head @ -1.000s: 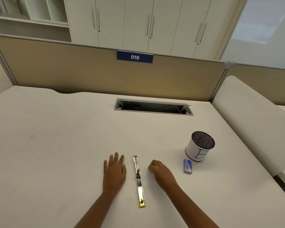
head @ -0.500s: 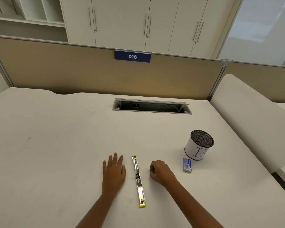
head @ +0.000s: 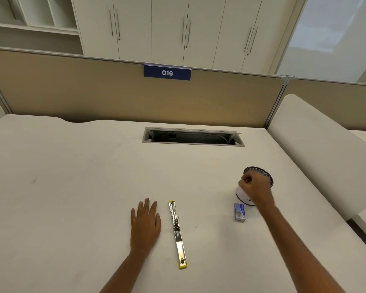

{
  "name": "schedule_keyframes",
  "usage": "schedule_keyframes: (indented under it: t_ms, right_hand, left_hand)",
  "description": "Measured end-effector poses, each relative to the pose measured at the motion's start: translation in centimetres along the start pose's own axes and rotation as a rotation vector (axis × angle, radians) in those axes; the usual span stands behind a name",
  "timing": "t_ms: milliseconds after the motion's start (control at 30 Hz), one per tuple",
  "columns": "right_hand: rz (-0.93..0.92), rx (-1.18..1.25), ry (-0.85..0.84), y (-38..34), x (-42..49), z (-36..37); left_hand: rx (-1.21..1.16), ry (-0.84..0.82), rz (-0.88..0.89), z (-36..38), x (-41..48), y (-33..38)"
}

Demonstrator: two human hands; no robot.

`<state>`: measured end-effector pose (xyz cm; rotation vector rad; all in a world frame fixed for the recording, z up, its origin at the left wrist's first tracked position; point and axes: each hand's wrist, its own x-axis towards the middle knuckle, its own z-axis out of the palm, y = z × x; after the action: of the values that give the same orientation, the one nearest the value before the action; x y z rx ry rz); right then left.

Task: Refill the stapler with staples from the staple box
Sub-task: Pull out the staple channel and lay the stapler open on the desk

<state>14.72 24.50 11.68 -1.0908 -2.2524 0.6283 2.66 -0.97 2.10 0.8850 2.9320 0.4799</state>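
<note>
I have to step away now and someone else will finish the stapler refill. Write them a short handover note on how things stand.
Left hand: flat on the desk, empty, just left of the stapler.
Right hand: closed in a loose fist, raised in front of the pen cup; nothing seen in its grip.
Stapler: lying opened out flat between the hands.
Staple box: closed, on the desk near the cup, untouched.
Done: stapler opened. Left: take staples from the box, load them, close the stapler.
</note>
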Motion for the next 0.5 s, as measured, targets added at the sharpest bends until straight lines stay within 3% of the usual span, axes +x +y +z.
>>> schedule_keyframes:
  t_ms: [167,500]
  right_hand:
    - [0.084,-0.086,0.167,2.0,2.6,-2.7]
    - [0.136,-0.036,0.139,3.5,2.4,-3.1]
  left_hand:
    - [0.026,-0.008,0.011,0.0,0.0,0.0]
    - [0.034,-0.029,0.005,-0.2,0.1,0.0]
